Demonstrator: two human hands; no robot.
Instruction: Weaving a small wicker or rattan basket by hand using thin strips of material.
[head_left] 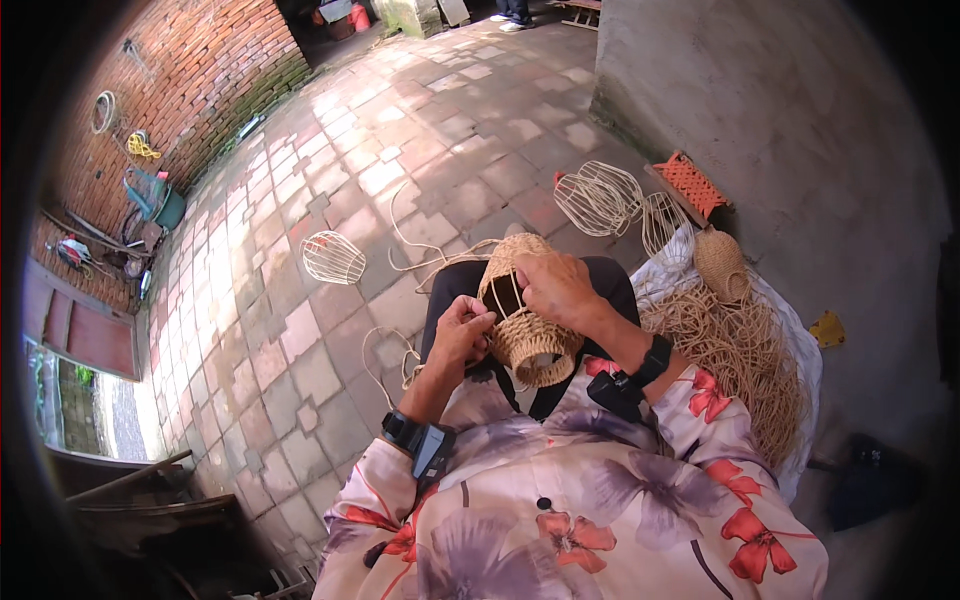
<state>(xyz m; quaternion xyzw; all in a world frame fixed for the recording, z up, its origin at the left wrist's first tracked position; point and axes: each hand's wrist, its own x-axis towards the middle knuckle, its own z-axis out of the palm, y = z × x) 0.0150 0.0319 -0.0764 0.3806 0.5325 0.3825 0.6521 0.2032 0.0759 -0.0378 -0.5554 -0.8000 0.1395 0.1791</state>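
Observation:
A half-woven straw-coloured basket lies across my lap between my knees, its bare frame wires showing in a gap between two woven bands. My left hand is closed at the basket's left side, thumb and fingers pinched together. Whether a strand is also between those fingers is hidden. Over the right side of the gap, my right hand is closed with bent fingers on the basket's frame; its fingertips are partly hidden. Loose cord trails from the basket's far left side onto the paving, and another cord hangs beside my left forearm.
A bare wire frame lies on the paving ahead left; several more frames lie ahead right. A white sack on my right holds a heap of cord and a woven piece. A grey wall rises beyond.

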